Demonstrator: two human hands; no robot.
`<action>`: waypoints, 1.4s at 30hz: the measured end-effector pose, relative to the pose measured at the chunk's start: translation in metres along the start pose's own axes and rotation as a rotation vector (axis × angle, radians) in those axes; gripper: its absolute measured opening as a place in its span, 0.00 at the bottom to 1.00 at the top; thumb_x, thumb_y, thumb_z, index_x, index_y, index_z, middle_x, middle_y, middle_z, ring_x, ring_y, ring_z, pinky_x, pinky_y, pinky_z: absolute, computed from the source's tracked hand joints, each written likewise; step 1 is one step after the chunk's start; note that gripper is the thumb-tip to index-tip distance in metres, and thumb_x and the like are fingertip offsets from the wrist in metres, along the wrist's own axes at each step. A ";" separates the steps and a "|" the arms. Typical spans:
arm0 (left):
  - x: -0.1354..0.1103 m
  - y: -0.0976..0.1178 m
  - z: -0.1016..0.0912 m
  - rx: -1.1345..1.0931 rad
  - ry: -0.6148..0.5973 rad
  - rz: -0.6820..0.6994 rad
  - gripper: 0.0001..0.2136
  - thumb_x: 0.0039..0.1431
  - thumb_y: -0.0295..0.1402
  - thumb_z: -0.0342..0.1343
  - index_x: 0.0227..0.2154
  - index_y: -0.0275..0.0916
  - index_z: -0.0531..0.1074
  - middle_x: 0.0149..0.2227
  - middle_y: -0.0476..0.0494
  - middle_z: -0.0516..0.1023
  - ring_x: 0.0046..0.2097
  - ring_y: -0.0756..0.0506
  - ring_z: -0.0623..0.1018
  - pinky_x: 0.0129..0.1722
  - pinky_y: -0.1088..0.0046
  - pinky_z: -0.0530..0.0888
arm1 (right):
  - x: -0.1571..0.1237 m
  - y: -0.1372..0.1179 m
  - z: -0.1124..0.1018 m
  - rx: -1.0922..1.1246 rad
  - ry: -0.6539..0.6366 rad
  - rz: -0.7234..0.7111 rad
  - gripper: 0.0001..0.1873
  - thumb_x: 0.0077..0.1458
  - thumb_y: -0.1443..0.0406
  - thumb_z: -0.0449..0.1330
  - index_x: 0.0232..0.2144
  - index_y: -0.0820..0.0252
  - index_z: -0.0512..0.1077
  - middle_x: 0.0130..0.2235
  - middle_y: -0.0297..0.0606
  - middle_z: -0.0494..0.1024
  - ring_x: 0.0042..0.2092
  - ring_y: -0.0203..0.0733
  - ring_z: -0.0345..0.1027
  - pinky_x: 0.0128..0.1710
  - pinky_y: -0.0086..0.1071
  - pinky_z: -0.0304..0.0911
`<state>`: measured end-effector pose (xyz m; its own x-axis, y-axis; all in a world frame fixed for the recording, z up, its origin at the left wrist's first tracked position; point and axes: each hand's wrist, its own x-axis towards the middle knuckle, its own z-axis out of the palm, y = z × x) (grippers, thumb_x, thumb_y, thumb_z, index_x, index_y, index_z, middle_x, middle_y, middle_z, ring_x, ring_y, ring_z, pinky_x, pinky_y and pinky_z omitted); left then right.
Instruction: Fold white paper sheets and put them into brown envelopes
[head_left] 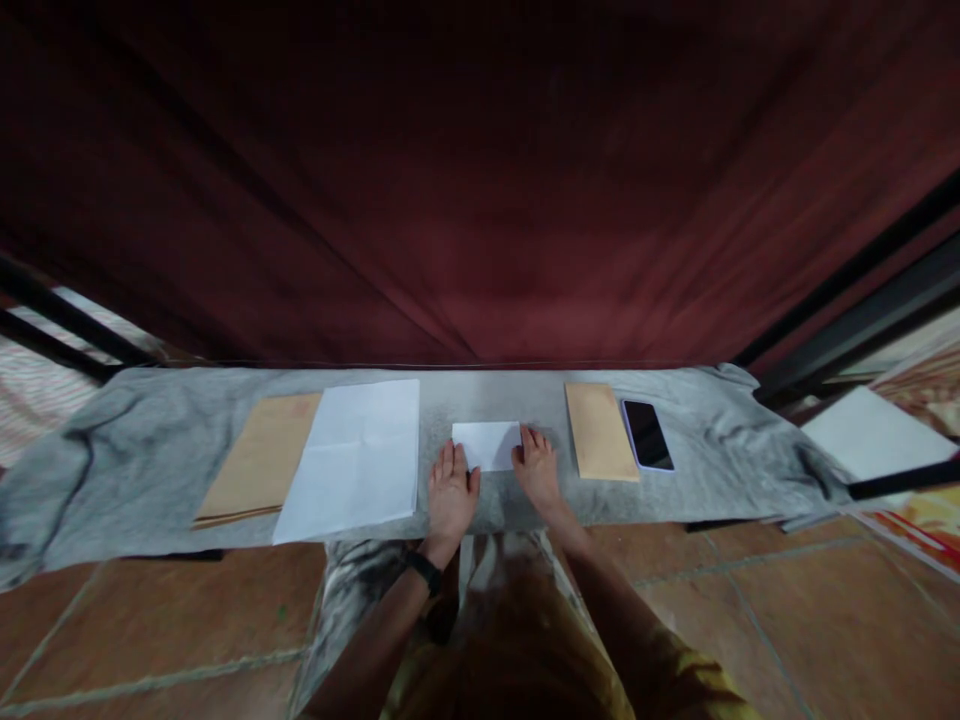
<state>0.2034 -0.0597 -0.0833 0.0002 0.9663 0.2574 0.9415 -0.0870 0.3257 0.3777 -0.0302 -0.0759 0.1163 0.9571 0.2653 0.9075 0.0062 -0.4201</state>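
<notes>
A small folded white paper (pixel 486 443) lies on the grey cloth (pixel 135 450) in the middle. My left hand (pixel 451 496) rests flat and open on the cloth, its fingertips touching the paper's lower left corner. A black band circles that wrist. My right hand (pixel 537 467) lies flat with its fingers spread on the paper's right edge.
Left of the hands lie a large white sheet (pixel 354 457) and, further left, brown envelopes (pixel 261 457). To the right are a single brown envelope (pixel 600 431) and a dark phone (pixel 647 435). A dark red curtain (pixel 480 200) hangs behind. White sheets (pixel 874 433) sit at far right.
</notes>
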 end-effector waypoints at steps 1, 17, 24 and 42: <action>0.002 0.001 -0.001 -0.033 -0.025 -0.035 0.26 0.67 0.36 0.48 0.66 0.32 0.63 0.69 0.30 0.62 0.67 0.34 0.67 0.65 0.52 0.67 | 0.003 -0.002 -0.003 0.013 -0.030 0.034 0.25 0.65 0.67 0.50 0.62 0.66 0.67 0.57 0.52 0.76 0.56 0.51 0.69 0.58 0.41 0.62; 0.033 -0.008 -0.009 -0.316 -0.056 -0.249 0.23 0.54 0.20 0.53 0.53 0.36 0.75 0.60 0.35 0.73 0.61 0.39 0.73 0.64 0.60 0.69 | 0.023 -0.010 -0.011 0.024 -0.163 0.196 0.22 0.61 0.71 0.54 0.57 0.61 0.71 0.50 0.47 0.76 0.50 0.46 0.72 0.50 0.33 0.65; 0.019 0.011 -0.010 -0.133 0.040 -0.022 0.23 0.64 0.24 0.47 0.61 0.36 0.69 0.69 0.34 0.62 0.68 0.35 0.65 0.66 0.52 0.66 | 0.007 -0.016 -0.003 0.010 0.002 -0.113 0.23 0.66 0.67 0.50 0.61 0.65 0.68 0.58 0.53 0.73 0.58 0.53 0.65 0.58 0.45 0.61; 0.022 0.001 -0.006 0.092 -0.123 0.188 0.33 0.71 0.46 0.42 0.69 0.26 0.54 0.71 0.27 0.56 0.73 0.35 0.56 0.70 0.52 0.57 | -0.013 0.004 0.004 -0.166 -0.089 -0.221 0.31 0.72 0.57 0.46 0.71 0.68 0.54 0.71 0.51 0.59 0.70 0.53 0.52 0.69 0.51 0.44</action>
<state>0.2026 -0.0405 -0.0715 0.2142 0.9580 0.1907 0.9478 -0.2510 0.1965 0.3783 -0.0414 -0.0843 -0.1209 0.9595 0.2546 0.9613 0.1772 -0.2111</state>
